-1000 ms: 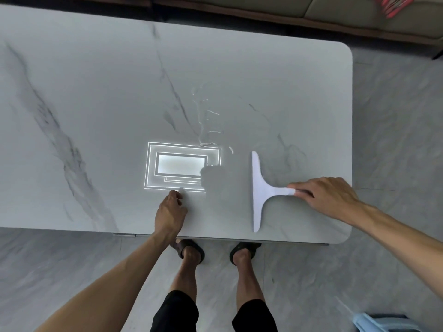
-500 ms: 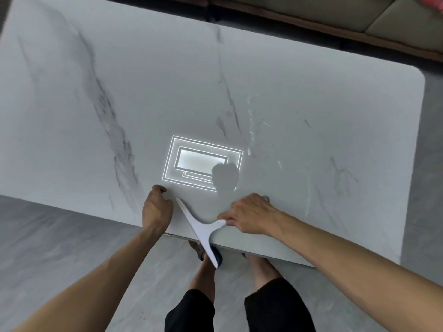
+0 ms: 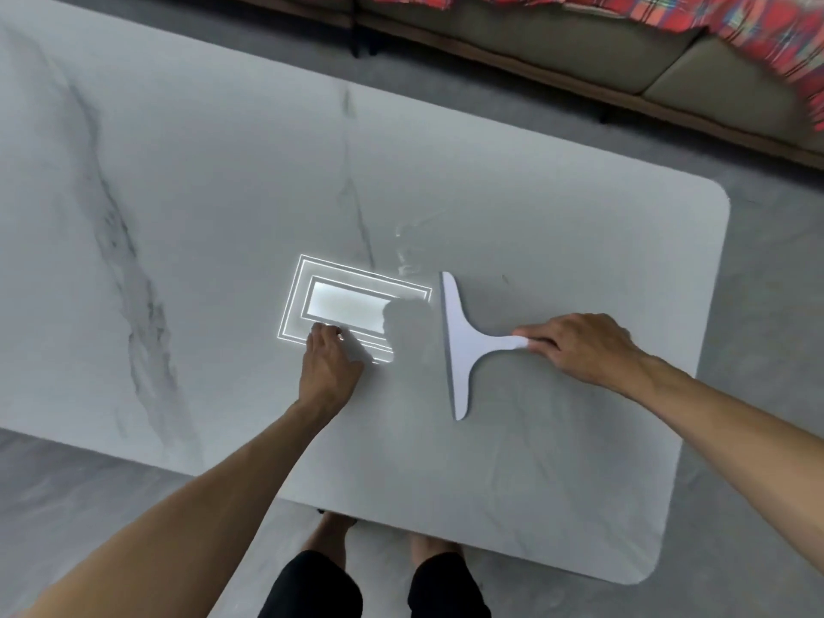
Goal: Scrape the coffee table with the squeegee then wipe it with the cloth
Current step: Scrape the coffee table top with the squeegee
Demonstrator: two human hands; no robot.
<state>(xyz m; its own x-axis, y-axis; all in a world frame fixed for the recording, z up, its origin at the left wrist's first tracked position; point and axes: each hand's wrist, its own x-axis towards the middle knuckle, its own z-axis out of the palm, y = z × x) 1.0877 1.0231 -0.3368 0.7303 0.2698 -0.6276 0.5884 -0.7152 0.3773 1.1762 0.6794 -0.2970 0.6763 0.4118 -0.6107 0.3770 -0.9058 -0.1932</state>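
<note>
The white marble-patterned coffee table fills most of the view. A white T-shaped squeegee lies on it right of centre, its blade running near to far and facing left. My right hand grips the squeegee's handle from the right. My left hand rests on the tabletop left of the blade, fingers curled, holding nothing. Thin wet streaks show just beyond the blade's far end. No cloth is in view.
A bright rectangular reflection of a ceiling light sits on the tabletop by my left hand. A sofa with a red plaid fabric runs along the far side. My legs stand at the table's near edge on grey floor.
The squeegee was at the near edge, tilted and overhanging; now it is back on the table further from me, blade upright near-to-far. My left hand moved inward from the edge.
</note>
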